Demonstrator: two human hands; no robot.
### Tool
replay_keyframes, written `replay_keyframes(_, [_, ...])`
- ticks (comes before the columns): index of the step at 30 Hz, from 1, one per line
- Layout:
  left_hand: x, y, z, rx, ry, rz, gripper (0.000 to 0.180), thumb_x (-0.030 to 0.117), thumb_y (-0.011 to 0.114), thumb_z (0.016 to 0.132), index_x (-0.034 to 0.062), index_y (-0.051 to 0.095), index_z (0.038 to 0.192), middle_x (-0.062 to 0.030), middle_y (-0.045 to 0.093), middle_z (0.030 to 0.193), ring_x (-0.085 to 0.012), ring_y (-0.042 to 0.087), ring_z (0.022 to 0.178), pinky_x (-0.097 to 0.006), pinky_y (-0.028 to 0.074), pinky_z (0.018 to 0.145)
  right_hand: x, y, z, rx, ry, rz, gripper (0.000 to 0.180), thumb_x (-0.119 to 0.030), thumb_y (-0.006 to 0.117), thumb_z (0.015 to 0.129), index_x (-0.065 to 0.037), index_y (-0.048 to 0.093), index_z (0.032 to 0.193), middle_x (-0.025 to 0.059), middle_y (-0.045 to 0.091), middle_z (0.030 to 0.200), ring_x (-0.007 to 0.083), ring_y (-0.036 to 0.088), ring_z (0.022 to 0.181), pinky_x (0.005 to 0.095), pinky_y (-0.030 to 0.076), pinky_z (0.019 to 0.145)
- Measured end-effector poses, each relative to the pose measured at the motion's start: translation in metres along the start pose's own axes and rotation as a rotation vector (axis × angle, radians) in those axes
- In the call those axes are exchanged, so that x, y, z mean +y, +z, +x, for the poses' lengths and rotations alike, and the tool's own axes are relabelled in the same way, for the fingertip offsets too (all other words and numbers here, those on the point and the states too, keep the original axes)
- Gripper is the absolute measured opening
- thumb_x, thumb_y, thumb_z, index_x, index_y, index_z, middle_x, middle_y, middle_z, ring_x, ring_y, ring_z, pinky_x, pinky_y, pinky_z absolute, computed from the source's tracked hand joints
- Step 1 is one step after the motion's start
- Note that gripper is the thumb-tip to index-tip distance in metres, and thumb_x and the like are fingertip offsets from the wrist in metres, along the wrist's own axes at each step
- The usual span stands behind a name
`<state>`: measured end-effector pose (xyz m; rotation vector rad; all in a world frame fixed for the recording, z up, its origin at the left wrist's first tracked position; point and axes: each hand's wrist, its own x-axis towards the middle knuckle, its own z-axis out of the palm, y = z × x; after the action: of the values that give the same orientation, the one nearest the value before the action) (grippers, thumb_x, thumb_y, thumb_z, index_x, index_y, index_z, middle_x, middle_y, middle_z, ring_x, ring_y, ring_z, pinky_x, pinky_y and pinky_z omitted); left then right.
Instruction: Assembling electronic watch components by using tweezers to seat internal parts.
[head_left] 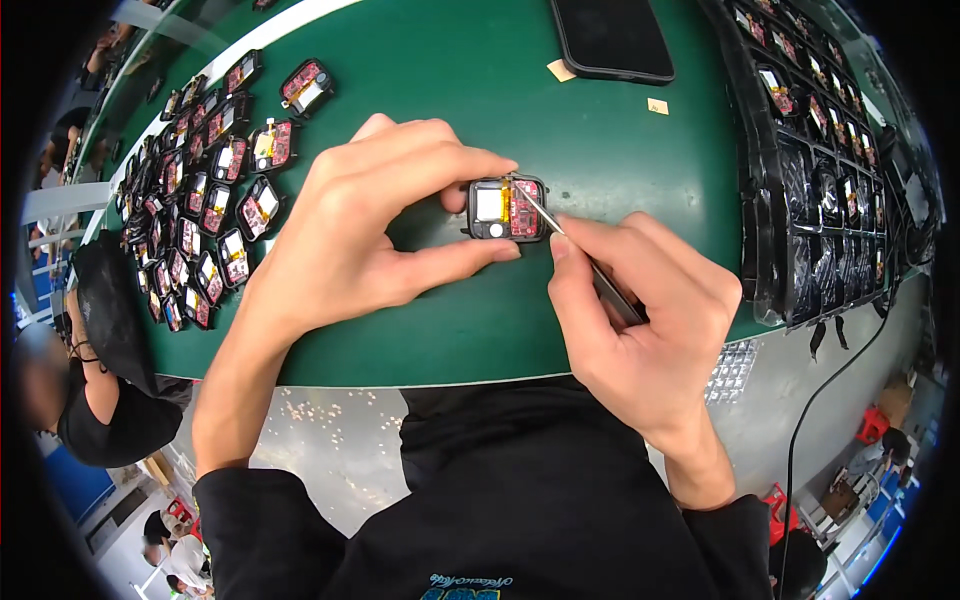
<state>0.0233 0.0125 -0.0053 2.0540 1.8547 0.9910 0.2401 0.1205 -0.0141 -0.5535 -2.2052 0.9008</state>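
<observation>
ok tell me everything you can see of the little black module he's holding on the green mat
The small black module is a squarish open housing lying face-up on the green mat. Inside show a pale square part at left, a red circuit board at right, an amber strip between them and a small round white part below. The left hand pinches it between fingers and thumb. The tweezers, held in the right hand, touch its board.

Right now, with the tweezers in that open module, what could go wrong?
1. The tweezers in the right hand have their tip on the red board inside the module; a slip might scratch parts or the orange flex.
2. The left hand only pinches the module by its edges, so it might twist or pop loose.
3. The phone and paper scraps lie close behind; a flicked part could get lost there.
</observation>
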Motion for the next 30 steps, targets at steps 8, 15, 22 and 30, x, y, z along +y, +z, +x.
replay_keyframes(8, [-0.002,-0.001,0.001,0.002,0.012,0.026,0.055,0.016,0.1,0.069,0.0025,0.081,0.118,-0.0041,0.066,0.082,-0.0172,0.06,0.074,-0.031,0.043,0.071,-0.004,0.001,0.003,0.002,0.009,0.005,0.014,0.01,0.081,0.088,0.004,0.083,0.1,0.002,0.06,0.066,0.0056,0.047,0.053,0.0259,0.031,0.049])
replay_keyframes(15, [-0.002,-0.004,0.007,0.01,0.019,0.022,0.055,0.017,0.1,0.068,0.0028,0.08,0.117,-0.003,0.062,0.078,-0.0172,0.053,0.07,-0.032,0.04,0.068,-0.001,-0.002,0.008,0.056,0.147,0.196,0.012,0.006,0.082,0.089,0.004,0.082,0.101,0.0027,0.064,0.07,0.0057,0.051,0.054,0.0263,0.035,0.05])
replay_keyframes(22, [0.006,-0.015,0.004,0.077,-0.181,-0.092,0.052,0.015,0.099,0.072,0.001,0.08,0.119,-0.0026,0.066,0.083,-0.0133,0.056,0.073,-0.029,0.043,0.069,0.002,-0.013,0.011,0.111,0.228,0.385,0.011,0.001,0.082,0.091,0.002,0.081,0.103,0.0058,0.066,0.071,0.0081,0.051,0.054,0.0295,0.037,0.05])
replay_keyframes(30, [0.021,-0.032,0.131,0.185,-0.129,-0.328,0.041,0.02,0.094,0.082,0.0009,0.082,0.117,0.0008,0.069,0.088,-0.007,0.053,0.074,-0.027,0.044,0.071,0.009,-0.013,0.006,0.114,0.254,0.523,0.014,0.001,0.079,0.096,0.004,0.084,0.109,0.0018,0.064,0.071,0.0033,0.046,0.06,0.0269,0.035,0.054])
